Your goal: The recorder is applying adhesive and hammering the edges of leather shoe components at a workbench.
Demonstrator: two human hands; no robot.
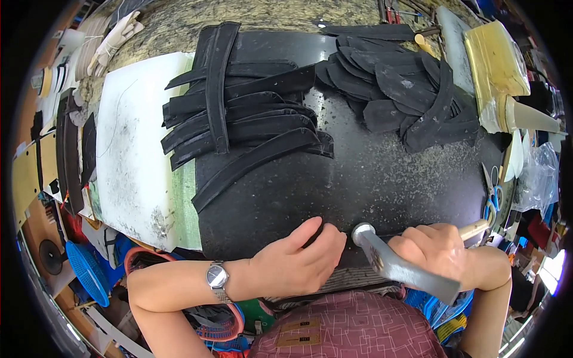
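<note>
A hammer (412, 278) with a worn metal head and a pale wooden handle is gripped in my right hand (433, 247). Its round face is low over the black work surface (286, 191), close to the near edge. Just left of the hammer, my left hand (304, 253) has its fingers bent and drawn together at that edge. Something dark shows between thumb and fingers, but it blends with the surface and I cannot make it out. Beyond my left hand lie several curved black strips (256, 125), with one strip (218, 89) laid across them.
Flat black pieces (400, 83) are heaped at the far right. A white board (128, 143) covers the left side. Blue-handled scissors (492, 194) and a clear plastic bag (537, 179) are at the right edge. A yellow wrapped block (498, 59) stands far right.
</note>
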